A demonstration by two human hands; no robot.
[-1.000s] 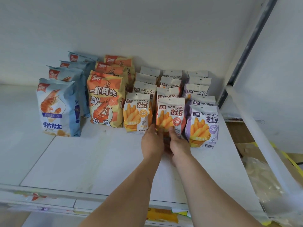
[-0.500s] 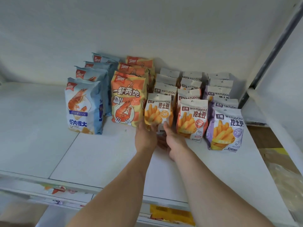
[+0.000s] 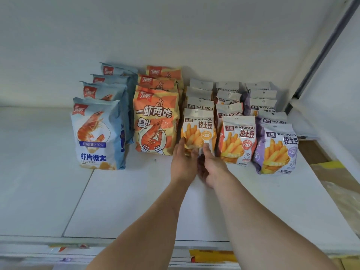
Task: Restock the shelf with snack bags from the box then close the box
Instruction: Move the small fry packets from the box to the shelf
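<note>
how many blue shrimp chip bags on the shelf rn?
4, in one row front to back at the left of the white shelf: front blue shrimp chip bag, second, third, fourth. More may hide behind.

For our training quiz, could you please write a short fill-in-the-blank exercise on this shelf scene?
1. Both hands hold the front bag of the ____ fries row.
2. The front fries bag farthest right is ____ in colour.
3. The blue shrimp bags stand ____ of the orange shrimp bags.
4. All the bags stand on a ____ shelf.

Missing words: leftmost; purple; left; white
</note>
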